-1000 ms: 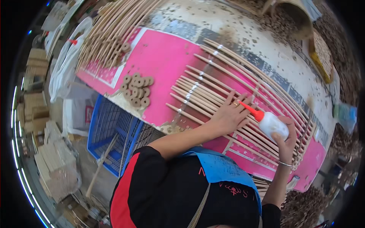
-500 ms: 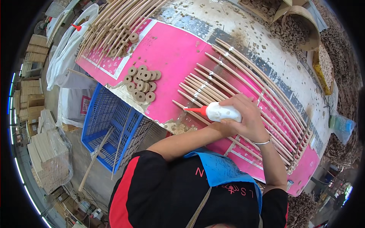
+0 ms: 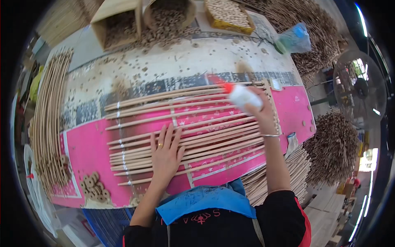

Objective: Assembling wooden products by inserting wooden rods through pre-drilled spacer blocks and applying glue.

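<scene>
My left hand [image 3: 166,153] lies flat with fingers spread across a row of thin wooden rods [image 3: 214,136] on a pink sheet. A ring is on one finger. Farther right, my right hand [image 3: 262,108] is wrapped round a white glue bottle [image 3: 243,99], held tilted above the far rods' right ends. Its red nozzle [image 3: 220,82] points left and away, smeared by motion. The rods' right ends meet a narrow wooden strip [image 3: 271,103]. White dabs [image 3: 119,123] run in a line across the rods near their left ends.
Small wooden rings [image 3: 94,187] sit in a pile at the near left, beside a bundle of long rods [image 3: 49,123]. At the back stand a wooden box [image 3: 98,20] and a yellow tray [image 3: 230,25] of small pale pieces. A fan [image 3: 360,86] stands at the right.
The view has swung to the right. My left hand has come to lie on the rods. The bottle in my right hand has gone from the rods' left ends to their right ends.
</scene>
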Tool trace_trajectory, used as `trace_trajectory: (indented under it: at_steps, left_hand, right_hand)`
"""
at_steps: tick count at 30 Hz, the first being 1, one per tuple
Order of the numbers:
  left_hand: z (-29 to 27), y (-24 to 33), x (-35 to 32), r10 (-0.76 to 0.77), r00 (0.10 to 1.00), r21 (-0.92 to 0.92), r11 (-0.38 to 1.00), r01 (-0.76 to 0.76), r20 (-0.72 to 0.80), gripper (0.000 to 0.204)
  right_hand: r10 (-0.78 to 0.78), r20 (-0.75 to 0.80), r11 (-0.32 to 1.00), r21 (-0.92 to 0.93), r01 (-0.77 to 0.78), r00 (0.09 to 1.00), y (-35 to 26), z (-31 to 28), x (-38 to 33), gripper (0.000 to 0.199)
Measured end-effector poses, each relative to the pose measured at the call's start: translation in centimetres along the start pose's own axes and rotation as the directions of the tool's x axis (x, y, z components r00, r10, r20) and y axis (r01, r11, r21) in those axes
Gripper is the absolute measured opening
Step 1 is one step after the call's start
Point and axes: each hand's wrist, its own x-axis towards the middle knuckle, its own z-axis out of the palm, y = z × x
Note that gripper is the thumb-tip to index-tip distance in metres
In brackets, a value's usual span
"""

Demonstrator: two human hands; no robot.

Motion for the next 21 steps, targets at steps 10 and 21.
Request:
trace_trajectory:
  at_steps: [10, 21]
  left_hand:
    - [-0.6, 0.3, 0.1, -0.006, 0.999, 0.050, 0.999, 0.003, 0.051, 0.064]
    - [-0.5, 0.2, -0.2, 0.006, 1.000, 0.033, 0.999, -0.007, 0.029, 0.064]
  right_hand:
    - [-0.044, -0.727, 0.855, -0.382, -0.351, 0.685, 18.0, -23.0, 0.7, 0.056]
    - [-0.296, -0.319, 0.737, -0.676, 0.003, 0.900, 13.0, -15.5, 5.0, 0.037]
